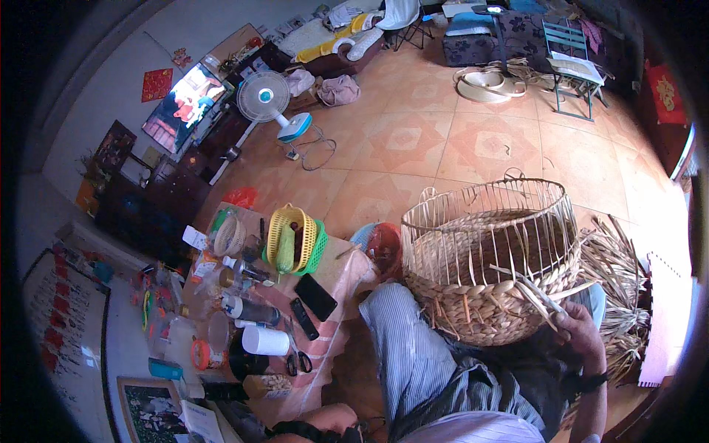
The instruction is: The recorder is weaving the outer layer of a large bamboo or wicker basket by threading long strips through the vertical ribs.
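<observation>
A round basket rests on my lap, its lower wall thickly braided from dried plant strands. Above the braid, bare upright stakes rise to a thin rim with small loops. My right hand is at the basket's near right side, fingers closed around pale flat straw strands that cross the woven wall. Down at the lower edge, left of my lap, part of my left hand shows beside a black band; its fingers cannot be made out.
On my left, a table carries a yellow basket with a green gourd, a phone, scissors, a white roll and bottles. Dried straw lies right. A fan and folding chair stand farther off.
</observation>
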Available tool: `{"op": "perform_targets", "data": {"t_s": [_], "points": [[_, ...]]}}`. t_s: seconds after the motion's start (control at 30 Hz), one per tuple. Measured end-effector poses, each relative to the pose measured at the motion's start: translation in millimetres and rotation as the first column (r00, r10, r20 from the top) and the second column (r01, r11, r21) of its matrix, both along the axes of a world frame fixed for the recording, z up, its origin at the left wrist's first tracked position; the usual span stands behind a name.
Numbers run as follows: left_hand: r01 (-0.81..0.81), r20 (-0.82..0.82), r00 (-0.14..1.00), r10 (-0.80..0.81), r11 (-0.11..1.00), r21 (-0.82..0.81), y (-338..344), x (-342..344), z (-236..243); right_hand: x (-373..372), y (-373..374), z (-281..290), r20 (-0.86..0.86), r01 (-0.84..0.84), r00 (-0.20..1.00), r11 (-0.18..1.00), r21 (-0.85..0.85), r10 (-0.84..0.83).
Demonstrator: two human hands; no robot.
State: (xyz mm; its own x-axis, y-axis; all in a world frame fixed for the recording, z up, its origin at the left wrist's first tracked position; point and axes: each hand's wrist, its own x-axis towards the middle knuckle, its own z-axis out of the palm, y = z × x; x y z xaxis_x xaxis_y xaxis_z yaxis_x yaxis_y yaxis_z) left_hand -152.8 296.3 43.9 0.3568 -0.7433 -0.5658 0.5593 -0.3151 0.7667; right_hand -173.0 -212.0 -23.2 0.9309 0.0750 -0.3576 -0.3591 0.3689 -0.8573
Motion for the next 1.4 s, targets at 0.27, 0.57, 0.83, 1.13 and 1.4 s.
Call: {"op": "perform_targets", "data": {"t_s": [0.27,0.57,0.83,1.13,1.4], "points": [[0.043,-0.058,0.998,-0.038,0.996,0.073,33.5,-18.9,-10.8,-3.0,-0.6,-7.9,0.059,0.008,0.998,1.0,0.029,-0.01],[0.051,-0.108,0.993,-0.037,0.989,0.137,67.1,-35.6,-5.0,-61.7,-91.6,-85.7,-0.021,0.027,0.999,0.939,-0.343,-0.037],[0.065,-0.148,0.988,-0.041,0.984,0.168,67.5,-34.7,-7.6,-76.7,-144.9,-79.4,0.362,0.488,0.757,0.839,0.241,-0.544],[0.075,-0.113,0.992,-0.056,0.982,0.171,58.8,-33.3,-7.2,-123.3,-162.1,-115.5,0.086,0.755,0.581,0.575,0.315,-0.809],[0.074,-0.124,0.991,-0.054,0.984,0.161,52.4,-37.9,-17.1,-136.3,-118.6,-96.8,-0.032,0.767,0.625,0.605,0.213,-0.78]]}}
